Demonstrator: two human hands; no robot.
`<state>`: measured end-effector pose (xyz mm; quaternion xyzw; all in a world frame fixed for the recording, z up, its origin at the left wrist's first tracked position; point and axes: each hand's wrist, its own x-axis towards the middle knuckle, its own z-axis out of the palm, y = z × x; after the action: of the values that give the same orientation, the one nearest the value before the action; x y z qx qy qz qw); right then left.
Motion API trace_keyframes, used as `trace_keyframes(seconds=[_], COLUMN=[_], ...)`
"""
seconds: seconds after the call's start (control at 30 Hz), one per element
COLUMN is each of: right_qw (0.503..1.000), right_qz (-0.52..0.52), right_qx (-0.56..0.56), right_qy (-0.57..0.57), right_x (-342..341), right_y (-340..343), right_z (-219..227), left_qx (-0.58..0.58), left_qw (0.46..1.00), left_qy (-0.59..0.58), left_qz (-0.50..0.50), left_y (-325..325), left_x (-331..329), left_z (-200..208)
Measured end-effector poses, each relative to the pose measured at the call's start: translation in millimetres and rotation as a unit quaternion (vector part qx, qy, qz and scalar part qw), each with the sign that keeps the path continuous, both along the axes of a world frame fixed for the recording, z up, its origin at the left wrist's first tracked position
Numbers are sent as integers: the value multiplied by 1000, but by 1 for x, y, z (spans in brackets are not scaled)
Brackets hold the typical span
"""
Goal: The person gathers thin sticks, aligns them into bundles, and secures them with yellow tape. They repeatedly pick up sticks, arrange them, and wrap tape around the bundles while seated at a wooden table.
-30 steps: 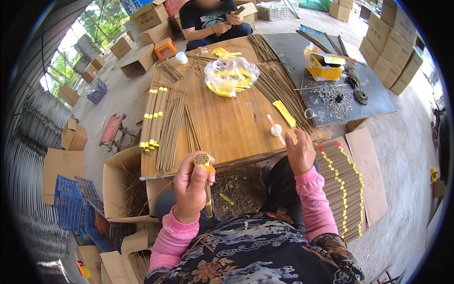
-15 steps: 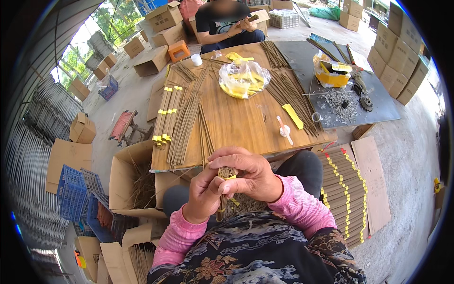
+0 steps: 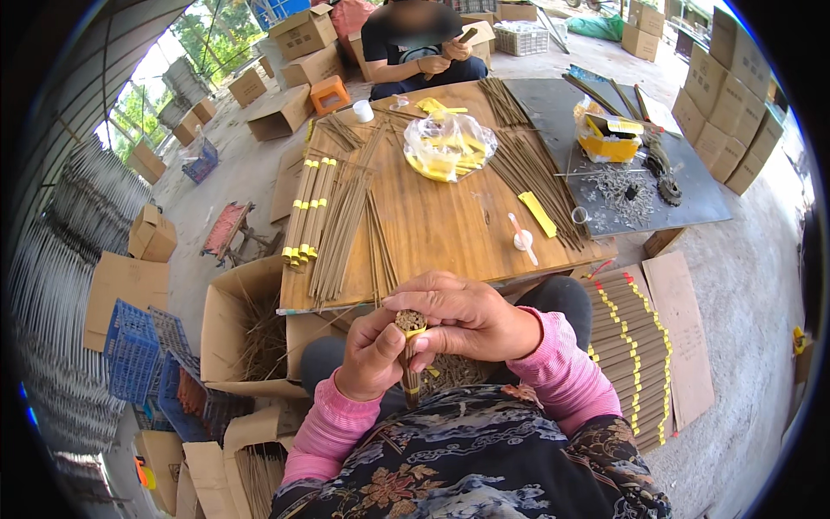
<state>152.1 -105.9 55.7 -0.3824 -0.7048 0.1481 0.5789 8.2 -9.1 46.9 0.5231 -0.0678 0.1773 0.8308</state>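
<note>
A bundle of thin brown incense sticks (image 3: 411,321) points its end up toward me, with a yellow paper band round it just below that end. My left hand (image 3: 370,353) is wrapped round the bundle from the left, its thumb against the band. From the right my right hand (image 3: 471,318) closes on the same bundle, fingers over the far side and thumb at the band. The lower part of the bundle slants down toward my lap. Both hands are just in front of the near edge of the wooden table (image 3: 406,233).
Banded bundles (image 3: 304,212) and loose sticks (image 3: 341,238) lie on the table, beside a plastic bag of yellow strips (image 3: 448,147). A carton (image 3: 246,324) stands at left, more bundles (image 3: 631,355) at right. Across the table a person (image 3: 424,60) holds a bundle.
My right hand has shifted slightly right and its fingers have flattened over the bundle. The bundle's end and yellow band show more. The person opposite has raised one end of their bundle.
</note>
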Motion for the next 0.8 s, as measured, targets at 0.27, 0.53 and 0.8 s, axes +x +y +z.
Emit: trace_keyframes(seconds=[0.27,0.53,0.8], right_qw=[998,993,997], right_qz=[19,36,81], right_qx=[-58,-92,1], right_qy=[11,68,20], right_x=[7,9,19], right_y=[-1,6,18], right_z=[5,4,-4], left_qx=[7,35,68], left_qw=[1000,999,997], left_qy=[12,7,-12], left_qz=[-3,-7,-23], left_y=[7,10,15], left_x=[3,7,6], left_z=[-2,1,1])
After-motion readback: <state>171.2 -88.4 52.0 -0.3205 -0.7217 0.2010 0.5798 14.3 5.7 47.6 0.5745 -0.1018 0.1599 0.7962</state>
